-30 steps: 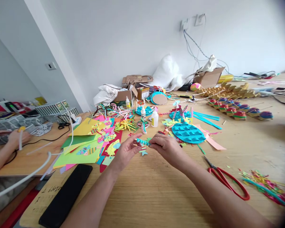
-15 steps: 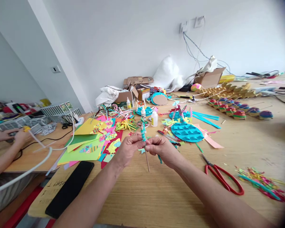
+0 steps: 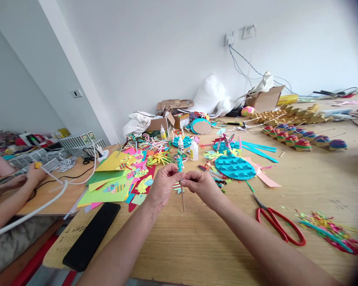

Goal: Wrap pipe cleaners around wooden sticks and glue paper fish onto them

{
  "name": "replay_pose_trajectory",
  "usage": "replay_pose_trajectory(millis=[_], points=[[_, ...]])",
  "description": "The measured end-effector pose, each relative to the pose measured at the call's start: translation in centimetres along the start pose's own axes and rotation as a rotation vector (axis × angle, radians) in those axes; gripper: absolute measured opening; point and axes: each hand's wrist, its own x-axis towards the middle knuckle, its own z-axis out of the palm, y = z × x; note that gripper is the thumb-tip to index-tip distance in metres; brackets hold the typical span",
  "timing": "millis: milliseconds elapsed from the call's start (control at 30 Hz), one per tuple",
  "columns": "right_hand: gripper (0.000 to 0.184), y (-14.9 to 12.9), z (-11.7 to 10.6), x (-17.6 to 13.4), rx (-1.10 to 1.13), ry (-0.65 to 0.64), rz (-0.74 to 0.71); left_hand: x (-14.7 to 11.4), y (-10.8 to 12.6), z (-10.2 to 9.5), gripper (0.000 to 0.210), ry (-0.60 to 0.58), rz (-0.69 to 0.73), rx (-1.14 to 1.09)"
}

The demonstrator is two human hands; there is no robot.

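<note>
A thin wooden stick (image 3: 183,200) points down between my hands. Turquoise pipe cleaner (image 3: 179,163) is coiled round its upper part. My left hand (image 3: 164,183) is closed, thumb and fingers pinching the coil. Against it, my right hand (image 3: 200,183) pinches at the lower end of the coil; its fingertips mostly hide what they grip. A small striped paper fish (image 3: 177,187) lies on the table just behind the stick. Beyond the hands stand white glue bottles (image 3: 194,150), and a turquoise scalloped paper disc (image 3: 235,167) lies to their right.
Red-handled scissors (image 3: 279,222) and a heap of paper shreds (image 3: 331,230) lie at right. Coloured paper sheets (image 3: 107,194) and a black phone (image 3: 92,234) are at left. Another person's hands (image 3: 32,174) work at the far left. Painted egg-carton pieces (image 3: 302,144) sit at back right.
The loose turquoise end that hung below my right hand no longer shows. Both hands have stayed together at the stick, slightly higher. The view has shifted a little.
</note>
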Motion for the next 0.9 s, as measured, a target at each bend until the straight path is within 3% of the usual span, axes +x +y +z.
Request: replay_pose_trajectory(millis=[133, 333, 467, 900], points=[[0.022, 0.2, -0.3, 0.0, 0.08, -0.033, 0.015, 0.0, 0.2, 0.5, 0.023, 0.021, -0.007, -0.02], [0.026, 0.5, -0.4, -0.2, 0.383, -0.164, 0.06, -0.3, 1.1, -0.2, 0.024, -0.298, -0.11, 0.013], [0.026, 0.5, -0.3, -0.2, 0.39, -0.202, 0.071, -0.2, 1.3, -0.7, 0.021, -0.25, -0.112, 0.093], [0.024, 1.3, -0.3, 0.2, 0.072, -0.034, 0.01, 0.3, 0.6, 0.4, 0.026, -0.026, 0.0, 0.141]])
